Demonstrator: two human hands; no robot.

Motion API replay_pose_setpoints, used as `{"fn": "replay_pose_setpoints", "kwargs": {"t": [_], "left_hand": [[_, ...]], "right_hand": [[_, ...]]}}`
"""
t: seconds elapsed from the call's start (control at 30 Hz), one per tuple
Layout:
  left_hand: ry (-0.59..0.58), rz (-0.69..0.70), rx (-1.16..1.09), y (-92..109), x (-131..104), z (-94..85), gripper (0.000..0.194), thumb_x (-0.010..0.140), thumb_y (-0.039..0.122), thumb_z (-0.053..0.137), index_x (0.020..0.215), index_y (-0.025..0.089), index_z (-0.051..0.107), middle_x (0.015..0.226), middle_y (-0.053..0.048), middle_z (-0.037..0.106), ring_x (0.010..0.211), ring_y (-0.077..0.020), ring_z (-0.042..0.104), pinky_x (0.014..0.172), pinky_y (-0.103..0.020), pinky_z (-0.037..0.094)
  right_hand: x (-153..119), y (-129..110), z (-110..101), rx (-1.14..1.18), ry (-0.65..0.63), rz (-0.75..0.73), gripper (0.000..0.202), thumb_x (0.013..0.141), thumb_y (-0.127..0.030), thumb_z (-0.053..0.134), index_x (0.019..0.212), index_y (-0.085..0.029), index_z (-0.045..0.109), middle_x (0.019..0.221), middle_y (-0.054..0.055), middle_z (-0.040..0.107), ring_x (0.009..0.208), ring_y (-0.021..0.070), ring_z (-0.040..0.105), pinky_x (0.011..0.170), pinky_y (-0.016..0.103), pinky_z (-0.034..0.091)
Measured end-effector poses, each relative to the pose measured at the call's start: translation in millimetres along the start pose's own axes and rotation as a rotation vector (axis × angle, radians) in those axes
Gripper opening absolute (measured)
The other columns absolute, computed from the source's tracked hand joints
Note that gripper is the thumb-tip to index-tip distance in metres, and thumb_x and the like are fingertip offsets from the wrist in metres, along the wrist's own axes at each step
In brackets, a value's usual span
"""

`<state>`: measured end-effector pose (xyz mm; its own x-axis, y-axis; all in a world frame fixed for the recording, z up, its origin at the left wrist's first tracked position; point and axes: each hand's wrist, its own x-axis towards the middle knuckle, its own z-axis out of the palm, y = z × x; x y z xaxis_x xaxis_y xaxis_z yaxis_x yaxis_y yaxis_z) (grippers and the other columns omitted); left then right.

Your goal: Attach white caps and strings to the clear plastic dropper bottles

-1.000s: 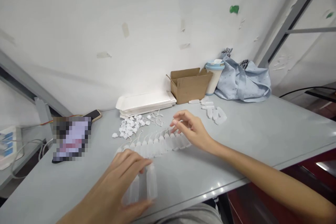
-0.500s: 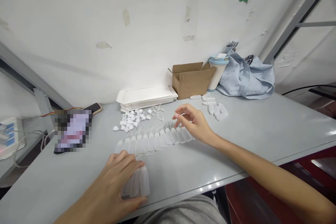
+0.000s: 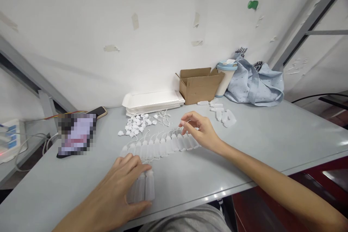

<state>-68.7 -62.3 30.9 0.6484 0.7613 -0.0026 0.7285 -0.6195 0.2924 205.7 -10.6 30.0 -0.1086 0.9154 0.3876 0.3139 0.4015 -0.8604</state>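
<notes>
My left hand curves around several small translucent plastic bottles at the table's front, its thumb at their bases and its fingers over their tops. Part of that group is hidden under the palm. Behind it lies a long row of similar bottles, side by side, with thin white strings reaching away from their necks. Over the right end of this row is my right hand, thumb and index finger drawn together near the strings; whatever is between the tips is too small to make out.
White caps are heaped behind the row, beside loose strings. Against the wall stand white flat trays, a cardboard box, a lidded cup and a blue bag. More bottles lie scattered right. A phone lies left.
The view has tilted up slightly. My left hand has shifted a little over the near bottles; my right hand stays at the right end of the row with almost the same pose.
</notes>
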Motion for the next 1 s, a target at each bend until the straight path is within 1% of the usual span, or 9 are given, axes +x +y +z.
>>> {"fn": "replay_pose_setpoints", "kwargs": {"t": [0.27, 0.43, 0.53, 0.6, 0.67, 0.73, 0.87, 0.93, 1.0], "left_hand": [[-0.036, -0.002, 0.004, -0.4, -1.0, -0.4, 0.044, 0.073, 0.034, 0.065, 0.115, 0.029, 0.054, 0.103, -0.001, 0.056, 0.098, -0.0241, 0.049, 0.093, -0.041, 0.034], [-0.084, 0.004, -0.005, 0.4, -2.7, -4.5, 0.049, 0.073, 0.036, 0.066, 0.119, 0.029, 0.051, 0.107, -0.002, 0.054, 0.099, -0.0246, 0.048, 0.091, -0.040, 0.036], [-0.064, 0.012, -0.008, 1.4, -0.9, -10.0, 0.055, 0.072, 0.040, 0.067, 0.122, 0.028, 0.048, 0.108, -0.003, 0.054, 0.099, -0.0248, 0.047, 0.089, -0.038, 0.038], [-0.018, 0.030, -0.002, 3.9, 6.0, -16.1, 0.052, 0.075, 0.042, 0.065, 0.122, 0.028, 0.049, 0.105, -0.003, 0.055, 0.097, -0.0241, 0.047, 0.087, -0.037, 0.039], [0.056, 0.054, -0.001, 7.4, 20.3, -23.6, 0.045, 0.080, 0.044, 0.060, 0.120, 0.027, 0.051, 0.100, -0.003, 0.056, 0.093, -0.0230, 0.048, 0.084, -0.036, 0.039], [0.133, 0.078, -0.007, 9.6, 42.1, -31.7, 0.041, 0.082, 0.047, 0.056, 0.116, 0.025, 0.054, 0.093, -0.003, 0.055, 0.088, -0.0223, 0.048, 0.081, -0.036, 0.038], [0.089, 0.140, -0.012, 1.7, 97.6, -42.7, 0.038, 0.084, 0.049, 0.051, 0.110, 0.023, 0.058, 0.091, -0.004, 0.056, 0.089, -0.0233, 0.048, 0.080, -0.038, 0.037], [0.105, 0.118, 0.051, -7.4, 122.6, -41.9, 0.031, 0.087, 0.041, 0.046, 0.104, 0.020, 0.061, 0.092, -0.006, 0.059, 0.090, -0.0252, 0.049, 0.080, -0.042, 0.036], [0.102, 0.118, 0.069, -15.8, 140.5, -36.1, 0.026, 0.085, 0.032, 0.047, 0.100, 0.019, 0.063, 0.094, -0.008, 0.061, 0.093, -0.0271, 0.049, 0.080, -0.042, 0.036]], "right_hand": [[2.0, -1.6, -4.0, 0.003, 0.014, -0.017, 0.011, 0.087, -0.028, 0.053, 0.087, -0.016, 0.054, 0.079, 0.002, 0.063, 0.059, 0.0108, 0.063, 0.053, 0.023, 0.048], [4.1, -2.8, -8.3, -0.014, 0.041, -0.027, 0.014, 0.087, -0.031, 0.053, 0.087, -0.017, 0.054, 0.078, 0.002, 0.063, 0.059, 0.0111, 0.063, 0.053, 0.023, 0.048], [7.2, -4.7, -15.3, -0.078, 0.100, -0.084, 0.016, 0.087, -0.032, 0.053, 0.083, -0.017, 0.056, 0.074, 0.001, 0.062, 0.059, 0.0112, 0.063, 0.053, 0.023, 0.048], [10.7, -4.5, -22.8, -0.179, 0.185, -0.142, 0.016, 0.087, -0.032, 0.053, 0.081, -0.017, 0.056, 0.069, 0.000, 0.061, 0.059, 0.0118, 0.062, 0.051, 0.022, 0.046], [15.3, -1.7, -32.2, -0.322, 0.276, -0.203, 0.016, 0.088, -0.032, 0.052, 0.081, -0.018, 0.056, 0.067, 0.001, 0.061, 0.059, 0.0126, 0.061, 0.050, 0.022, 0.044], [20.7, 4.4, -43.0, -0.463, 0.319, -0.244, 0.016, 0.088, -0.032, 0.050, 0.081, -0.018, 0.056, 0.070, 0.002, 0.062, 0.061, 0.0132, 0.060, 0.052, 0.023, 0.044], [32.4, 23.2, -65.7, -0.629, 0.226, -0.191, 0.016, 0.088, -0.030, 0.048, 0.083, -0.018, 0.057, 0.078, 0.004, 0.064, 0.065, 0.0150, 0.060, 0.058, 0.026, 0.046], [37.4, 32.9, -75.4, -0.678, 0.168, -0.150, 0.015, 0.088, -0.028, 0.047, 0.084, -0.018, 0.058, 0.081, 0.005, 0.065, 0.071, 0.0170, 0.061, 0.061, 0.028, 0.046], [41.0, 40.8, -82.4, -0.719, 0.116, -0.122, 0.015, 0.087, -0.027, 0.048, 0.084, -0.017, 0.058, 0.083, 0.006, 0.065, 0.076, 0.0187, 0.061, 0.064, 0.030, 0.047]]}}
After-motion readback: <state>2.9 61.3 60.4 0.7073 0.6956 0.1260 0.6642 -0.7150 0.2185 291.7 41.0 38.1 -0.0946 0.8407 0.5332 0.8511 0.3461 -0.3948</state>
